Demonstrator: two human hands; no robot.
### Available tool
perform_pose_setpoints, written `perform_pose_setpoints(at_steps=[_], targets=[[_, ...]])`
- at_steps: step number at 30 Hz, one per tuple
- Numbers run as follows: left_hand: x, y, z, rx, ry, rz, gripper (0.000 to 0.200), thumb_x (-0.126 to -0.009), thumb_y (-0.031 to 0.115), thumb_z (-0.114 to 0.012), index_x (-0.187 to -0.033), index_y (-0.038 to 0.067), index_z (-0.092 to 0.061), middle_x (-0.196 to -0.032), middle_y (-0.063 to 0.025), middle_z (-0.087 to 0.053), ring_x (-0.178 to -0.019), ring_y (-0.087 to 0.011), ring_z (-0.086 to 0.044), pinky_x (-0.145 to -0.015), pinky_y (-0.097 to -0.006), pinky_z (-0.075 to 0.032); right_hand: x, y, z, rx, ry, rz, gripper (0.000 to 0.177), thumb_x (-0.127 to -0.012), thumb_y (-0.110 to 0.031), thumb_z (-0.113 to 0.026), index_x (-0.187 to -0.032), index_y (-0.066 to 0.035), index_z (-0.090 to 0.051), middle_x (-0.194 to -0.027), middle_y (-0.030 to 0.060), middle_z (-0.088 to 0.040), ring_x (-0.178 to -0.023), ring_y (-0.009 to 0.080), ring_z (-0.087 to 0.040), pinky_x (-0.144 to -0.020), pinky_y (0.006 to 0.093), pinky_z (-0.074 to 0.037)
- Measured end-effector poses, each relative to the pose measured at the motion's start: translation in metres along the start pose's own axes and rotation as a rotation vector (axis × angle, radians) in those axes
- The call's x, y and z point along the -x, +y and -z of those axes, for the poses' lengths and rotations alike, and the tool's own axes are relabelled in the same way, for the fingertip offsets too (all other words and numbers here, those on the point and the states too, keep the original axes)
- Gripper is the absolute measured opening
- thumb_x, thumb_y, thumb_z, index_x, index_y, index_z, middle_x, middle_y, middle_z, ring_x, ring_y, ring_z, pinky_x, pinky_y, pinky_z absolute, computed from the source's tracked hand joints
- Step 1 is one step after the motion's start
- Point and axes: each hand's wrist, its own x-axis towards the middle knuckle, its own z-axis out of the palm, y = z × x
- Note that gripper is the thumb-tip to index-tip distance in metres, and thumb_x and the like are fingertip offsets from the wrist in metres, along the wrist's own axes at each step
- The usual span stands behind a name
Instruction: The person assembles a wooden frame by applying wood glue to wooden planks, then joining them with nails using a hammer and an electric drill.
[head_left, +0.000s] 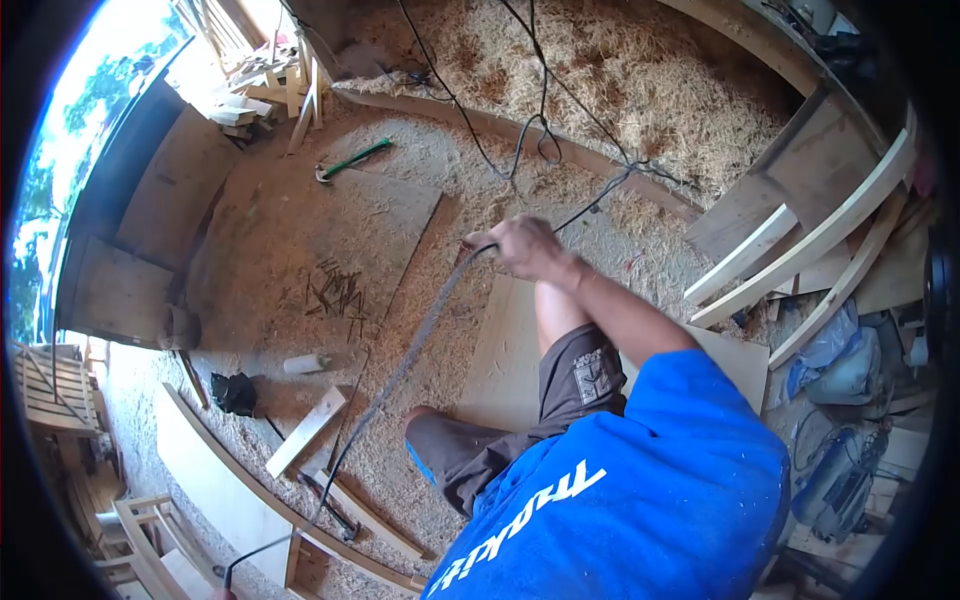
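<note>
My right hand (527,248) is closed around a black power cord (425,330), in front of my bent knee. From that hand the cord runs down to the lower left, partly blurred, and its other side leads up toward the wood shavings. At the bottom edge only a sliver of my left hand (224,594) shows, at the lower part of the cord, and it seems to grip it. A pale wooden board (500,340) lies beside and under my legs.
A green-handled hammer (352,160) lies on the dusty floor near a thin sheet (330,250). Curved wooden pieces (830,240) lean at the right, above a blue power tool (838,478). A white bottle (305,363) and a black bag (233,393) are at left. Shavings (600,90) fill the back.
</note>
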Motion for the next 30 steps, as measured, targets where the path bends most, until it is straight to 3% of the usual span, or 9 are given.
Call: perform_pose_setpoints(at_steps=[3, 5, 8, 11, 12, 17, 19, 24, 30], targets=[[0.015, -0.011, 0.016, -0.019, -0.041, 0.155, 0.065, -0.090, 0.042, -0.069, -0.127, -0.010, -0.060, -0.138, -0.0341, -0.051, -0.136, -0.0425, -0.045, -0.108, -0.0623, -0.040, 0.017, -0.076, 0.029, 0.177, 0.252, 0.293, 0.028, -0.106, -0.018, -0.053, -0.116, -0.025, -0.078, -0.067, 0.0058, -0.071, -0.054, 0.0138, -0.067, -0.056, 0.0355, -0.059], [0.032, -0.026, 0.033, 0.042, -0.121, 0.359, 0.067, -0.091, 0.045, -0.069, -0.127, -0.010, -0.061, -0.141, -0.0368, -0.051, -0.140, -0.0446, -0.044, -0.111, -0.0656, -0.039, 0.023, -0.119, 0.062, -0.092, 0.186, 0.318, 0.025, -0.104, -0.019, -0.055, -0.105, -0.022, -0.080, -0.062, 0.0059, -0.067, -0.053, 0.0188, -0.068, -0.054, 0.0367, -0.059], [0.064, -0.057, -0.002, 0.288, -0.370, 0.757, 0.080, -0.086, 0.038, -0.063, -0.148, -0.007, -0.038, -0.128, -0.0178, -0.055, -0.112, -0.0282, -0.058, -0.092, -0.0471, -0.053, 0.038, -0.169, 0.091, -0.258, 0.480, 0.609, 0.021, -0.097, -0.019, -0.061, -0.080, -0.014, -0.072, -0.058, 0.0065, -0.063, -0.053, 0.0221, -0.068, -0.053, 0.0397, -0.057], [0.133, -0.080, -0.060, 0.352, -0.449, 0.687, 0.086, -0.087, 0.047, -0.055, -0.153, -0.004, -0.033, -0.139, -0.0201, -0.054, -0.124, -0.0322, -0.057, -0.098, -0.0501, -0.053, 0.043, -0.218, 0.102, -0.384, 0.579, 0.925, 0.018, -0.089, -0.019, -0.064, -0.074, -0.009, -0.068, -0.055, 0.0063, -0.061, -0.054, 0.0218, -0.069, -0.052, 0.0387, -0.055], [0.156, -0.060, -0.106, 0.460, -0.417, 0.830, 0.089, -0.086, 0.047, -0.055, -0.154, -0.005, -0.030, -0.143, -0.0222, -0.050, -0.130, -0.0323, -0.052, -0.102, -0.0482, -0.051, 0.048, -0.228, 0.119, -0.214, 0.405, 0.934, 0.014, -0.082, -0.020, -0.066, -0.073, -0.009, -0.067, -0.054, 0.0059, -0.061, -0.057, 0.0219, -0.071, -0.054, 0.0379, -0.055], [0.194, -0.037, -0.152, 1.373, -0.596, 1.117, 0.098, -0.083, 0.047, -0.059, -0.158, -0.005, -0.022, -0.157, -0.0265, -0.037, -0.147, -0.0373, -0.036, -0.119, -0.0441, -0.038, 0.011, -0.228, 0.105, 0.001, 0.520, 0.862, 0.013, -0.075, -0.019, -0.068, -0.069, -0.008, -0.067, -0.060, 0.0058, -0.066, -0.060, 0.0242, -0.071, -0.056, 0.0387, -0.055], [0.199, -0.024, -0.152, 0.644, -0.641, 1.165, 0.097, -0.083, 0.043, -0.064, -0.159, -0.001, -0.023, -0.158, -0.0258, -0.037, -0.148, -0.0393, -0.035, -0.114, -0.0450, -0.044, 0.005, -0.224, 0.092, -0.042, 0.494, 0.874, 0.015, -0.075, -0.020, -0.068, -0.068, -0.007, -0.068, -0.066, 0.0084, -0.069, -0.066, 0.0238, -0.073, -0.056, 0.0376, -0.055], [0.215, -0.010, -0.134, 0.604, -0.442, 1.408, 0.073, -0.086, 0.030, -0.065, -0.147, 0.000, -0.039, -0.127, -0.0201, -0.060, -0.088, -0.0258, -0.065, -0.073, -0.0410, -0.059, -0.003, -0.237, 0.072, 0.103, 0.516, 0.766, 0.011, -0.080, -0.019, -0.065, -0.076, -0.011, -0.071, -0.073, 0.0043, -0.067, -0.068, 0.0223, -0.071, -0.058, 0.0382, -0.054], [0.201, -0.011, -0.137, 1.113, -0.190, 1.642, 0.041, -0.084, 0.023, -0.068, -0.112, 0.000, -0.049, -0.091, -0.0085, -0.053, -0.075, -0.0153, -0.057, -0.061, -0.0269, -0.050, -0.019, -0.214, 0.036, -0.102, 0.676, 0.732, 0.013, -0.082, -0.013, -0.067, -0.073, -0.008, -0.059, -0.073, 0.0070, -0.059, -0.055, 0.0187, -0.064, -0.046, 0.0352, -0.053]])
